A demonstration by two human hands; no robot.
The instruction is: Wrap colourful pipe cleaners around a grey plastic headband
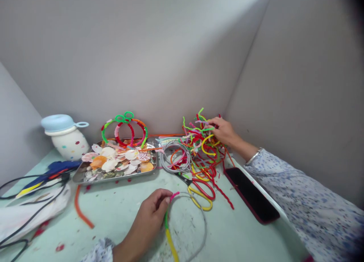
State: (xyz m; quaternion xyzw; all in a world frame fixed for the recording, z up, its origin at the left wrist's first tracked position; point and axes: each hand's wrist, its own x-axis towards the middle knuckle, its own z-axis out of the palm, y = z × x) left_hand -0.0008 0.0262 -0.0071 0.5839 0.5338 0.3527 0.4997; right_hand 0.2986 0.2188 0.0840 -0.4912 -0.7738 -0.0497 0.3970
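Note:
My left hand [153,212] pinches a grey wire hoop [205,228] at its upper left, where a pink pipe cleaner end [174,195] sticks out past the fingertips. Green and yellow pipe cleaner [170,241] covers the hoop's left side; grey wire shows bare on the right. At the back right, my right hand [223,131] has its fingers curled around strands at the edge of a tangled heap of colourful pipe cleaners [209,144]. Which strand lies between the fingertips is partly hidden. Scissors [203,192] with red and yellow handles lie between the hands, partly under the heap.
A metal tray [113,180] holds shells, with pipe-cleaner-wrapped rings [132,135] standing over it. Beside it are a coil of grey wire [189,159], a phone [253,195], a white bottle [69,142] with a blue lid, an orange strip [81,212] and black cables [42,220]. Grey walls enclose the table.

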